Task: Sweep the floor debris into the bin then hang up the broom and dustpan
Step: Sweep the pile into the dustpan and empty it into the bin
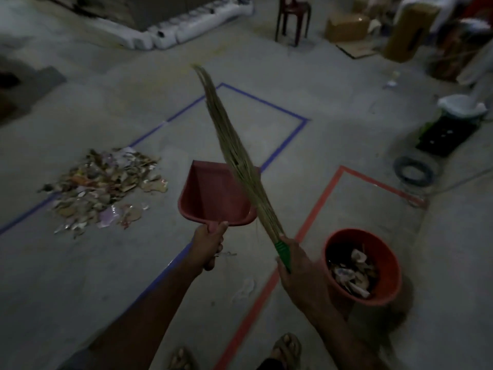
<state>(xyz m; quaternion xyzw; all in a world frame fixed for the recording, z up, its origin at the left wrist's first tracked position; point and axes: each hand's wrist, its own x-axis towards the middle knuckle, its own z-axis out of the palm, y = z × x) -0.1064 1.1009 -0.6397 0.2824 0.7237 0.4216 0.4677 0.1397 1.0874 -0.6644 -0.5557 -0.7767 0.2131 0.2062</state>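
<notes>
Left hand point(207, 243) fingers wrapped round dustpan point(217, 194) handle, right hand point(296, 259) gripping broom point(241, 166). Debris pile point(102, 188) sits on blue tape edge, bin point(362, 265) inside red. Set pan lip flat against pile, use short strokes.

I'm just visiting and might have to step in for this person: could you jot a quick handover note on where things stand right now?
Left hand: grips the handle of the red dustpan, held up off the floor; its pan looks empty.
Right hand: grips the broom by its green handle, bristles pointing up and away.
Red bin: on the floor at the right, already holding some scraps.
Debris pile: on the floor at the left, over the blue tape line.
Done: some debris binned, apparently.
Left: sweep up the pile, empty it into the bin, hang up both tools.
</notes>
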